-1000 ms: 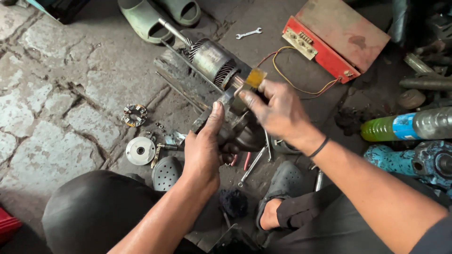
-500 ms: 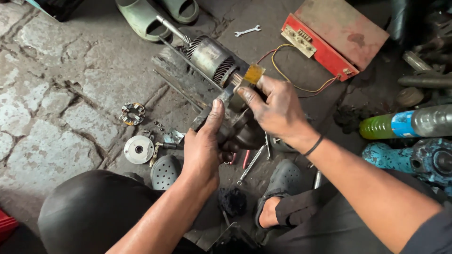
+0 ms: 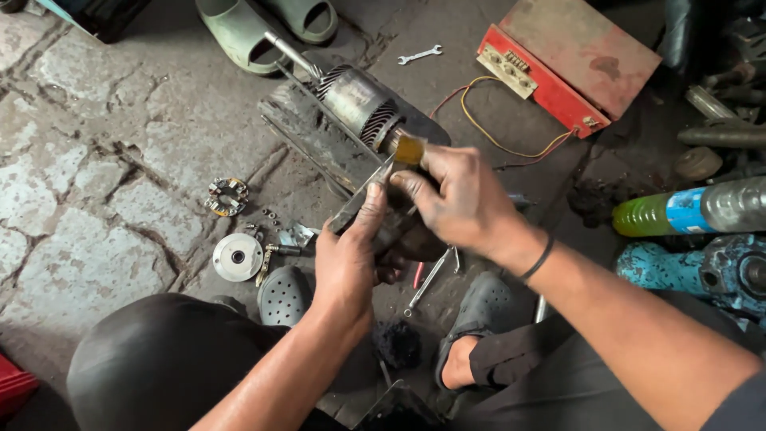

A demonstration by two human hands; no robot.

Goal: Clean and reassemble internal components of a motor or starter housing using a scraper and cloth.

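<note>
A motor rotor [image 3: 355, 100] with a steel shaft and copper-barred core lies tilted across a dark, greasy metal base [image 3: 315, 144]. My right hand [image 3: 463, 199] grips the yellowish end piece [image 3: 411, 149] at the rotor's near end, fingers pinched round it. My left hand [image 3: 347, 259] comes up from below and holds a thin flat metal blade [image 3: 363, 195]. Its forefinger lies along the blade, and the blade's tip reaches the yellow piece. Under both hands sits a dark part that the hands mostly hide.
A red metal box [image 3: 558, 72] with yellow and red wires lies at the back right, with a small spanner [image 3: 419, 54] beside it. Green sandals [image 3: 239, 32], a brush ring [image 3: 227, 196], a silver disc [image 3: 237, 257], a green bottle [image 3: 678, 211] and a teal casting [image 3: 694, 267] surround me.
Both hands stay at the rotor's near end. The yellow end piece and my right fingers have shifted slightly down and left in view; the blade is still against it.
</note>
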